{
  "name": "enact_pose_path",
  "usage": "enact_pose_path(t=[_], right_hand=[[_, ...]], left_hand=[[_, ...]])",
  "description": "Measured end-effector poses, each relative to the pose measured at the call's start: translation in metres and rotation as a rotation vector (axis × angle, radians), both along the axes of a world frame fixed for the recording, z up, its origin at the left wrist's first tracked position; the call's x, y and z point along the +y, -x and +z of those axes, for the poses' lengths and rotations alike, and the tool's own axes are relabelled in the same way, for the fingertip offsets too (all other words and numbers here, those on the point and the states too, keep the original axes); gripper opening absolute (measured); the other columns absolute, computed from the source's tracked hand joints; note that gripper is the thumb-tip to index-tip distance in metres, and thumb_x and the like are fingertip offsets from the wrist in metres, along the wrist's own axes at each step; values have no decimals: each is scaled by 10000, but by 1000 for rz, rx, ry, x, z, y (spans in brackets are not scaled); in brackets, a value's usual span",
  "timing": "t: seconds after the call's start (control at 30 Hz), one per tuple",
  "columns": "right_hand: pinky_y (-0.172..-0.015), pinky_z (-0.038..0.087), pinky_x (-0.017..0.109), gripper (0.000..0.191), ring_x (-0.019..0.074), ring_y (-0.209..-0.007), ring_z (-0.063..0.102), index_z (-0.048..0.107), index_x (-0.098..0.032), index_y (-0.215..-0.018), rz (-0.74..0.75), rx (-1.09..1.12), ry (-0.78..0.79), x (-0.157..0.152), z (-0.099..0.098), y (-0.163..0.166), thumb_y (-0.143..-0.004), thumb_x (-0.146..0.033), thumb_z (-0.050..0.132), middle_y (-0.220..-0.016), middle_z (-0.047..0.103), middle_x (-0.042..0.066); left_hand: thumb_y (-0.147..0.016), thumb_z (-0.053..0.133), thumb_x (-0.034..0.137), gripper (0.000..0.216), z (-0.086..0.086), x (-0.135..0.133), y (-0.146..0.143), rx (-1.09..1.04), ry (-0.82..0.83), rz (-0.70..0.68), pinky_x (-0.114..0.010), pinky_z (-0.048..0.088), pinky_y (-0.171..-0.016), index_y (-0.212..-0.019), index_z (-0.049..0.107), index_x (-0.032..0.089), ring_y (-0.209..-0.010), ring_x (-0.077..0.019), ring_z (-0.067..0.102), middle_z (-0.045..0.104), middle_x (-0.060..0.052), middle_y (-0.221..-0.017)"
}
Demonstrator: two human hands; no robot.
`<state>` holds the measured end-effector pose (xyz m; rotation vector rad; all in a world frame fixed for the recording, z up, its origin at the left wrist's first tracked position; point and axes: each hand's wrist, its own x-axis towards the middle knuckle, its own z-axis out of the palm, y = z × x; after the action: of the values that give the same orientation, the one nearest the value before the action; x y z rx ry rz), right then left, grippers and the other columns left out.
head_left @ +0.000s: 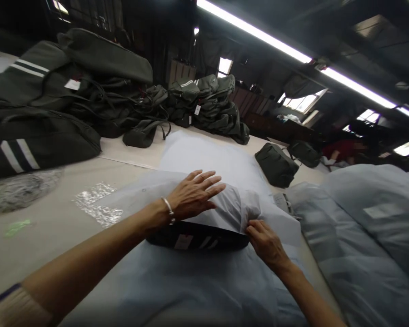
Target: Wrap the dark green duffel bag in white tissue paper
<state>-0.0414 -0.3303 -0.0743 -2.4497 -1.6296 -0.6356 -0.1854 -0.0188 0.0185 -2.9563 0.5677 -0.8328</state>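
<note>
A dark bag with white stripes and a tag (194, 239) lies on the table in front of me, partly covered by a sheet of white wrapping paper (231, 206). My left hand (194, 195) rests flat on the paper over the bag, fingers spread, a bracelet at the wrist. My right hand (264, 238) pinches the paper's edge at the bag's right end. More white paper (204, 154) lies spread beyond the bag.
Piles of dark bags (64, 86) fill the table's far left and back (207, 102). One small dark bag (276, 163) sits at right. Paper-wrapped bundles (354, 231) stack at right. Clear plastic (95, 204) lies at left. A person in red (344, 150) is far right.
</note>
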Motion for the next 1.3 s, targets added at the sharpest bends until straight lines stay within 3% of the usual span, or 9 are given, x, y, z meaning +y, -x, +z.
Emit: enact_pose_path(t=[0.17,0.3,0.5,0.67,0.93,1.03,1.13,1.2,1.3], right_hand=[[-829,523,323,129,197,-953,636,651,-263,-932,-145,328,-13,-8,43,3,-917,-365,572,-1028,673,20],[-1116,355,430,399,237,-1295,467,575,-260,-1246,-245,271,-314,2,66,-24,-968,-503,424,-1379,527,70],[-1151,240,579,661,315,-1427,263,385,-184,-1439,-345,304,-121,12,9,-68,-957,-617,261,-1526,330,160],[-1185,125,561,640,292,-1475,107,208,-190,-1519,-192,111,-177,21,19,-52,-990,-549,241,-1597,163,118],[-1173,158,538,678,306,-1457,175,293,-188,-1495,109,0,-112,57,-19,-33,-955,-587,386,-1538,331,124],[-1166,167,546,677,315,-1447,201,318,-172,-1484,137,-6,-166,57,-27,-37,-957,-593,373,-1530,341,136],[-1160,174,553,679,326,-1441,211,336,-151,-1476,165,3,-181,56,-23,-38,-958,-587,382,-1518,354,154],[-1160,169,556,679,337,-1440,210,344,-131,-1472,170,8,-182,54,-19,-33,-964,-580,374,-1513,357,170],[-1166,152,555,716,356,-1442,199,344,-112,-1476,195,23,-212,51,-19,-28,-964,-612,320,-1526,322,190]], left_hand=[[-906,572,542,608,-58,-16,-43,229,-46,-19,-572,177,-1151,-1425,432,256,-1424,-309,289,386,-99,-1518],[-934,541,515,619,-68,-14,-38,251,-50,-23,-565,119,-1168,-1466,364,252,-1448,-306,233,311,-99,-1554],[-937,537,512,610,-58,-14,-33,279,-74,-3,-546,101,-1180,-1467,362,266,-1444,-302,246,304,-94,-1558],[-963,496,495,605,-62,-16,-37,303,-133,35,-519,43,-1192,-1492,303,274,-1462,-275,199,253,-88,-1582],[-949,561,433,512,-58,-47,26,73,133,122,-458,195,-1178,-1380,469,173,-1390,-254,352,469,-119,-1455],[-976,511,355,258,-110,-93,115,-19,599,274,-318,445,-931,-1108,646,180,-1019,-192,611,693,-69,-1054],[-944,532,420,315,-205,-149,207,63,1309,678,-265,452,-730,-789,677,187,-723,-161,589,639,-22,-729],[-815,679,520,335,-272,-183,250,28,2000,1010,-264,463,-748,-794,673,186,-762,-186,599,637,-26,-719],[-839,614,575,459,-349,-213,279,-135,2319,1222,-341,496,-847,-1071,615,179,-1036,-264,620,660,-131,-1093]])
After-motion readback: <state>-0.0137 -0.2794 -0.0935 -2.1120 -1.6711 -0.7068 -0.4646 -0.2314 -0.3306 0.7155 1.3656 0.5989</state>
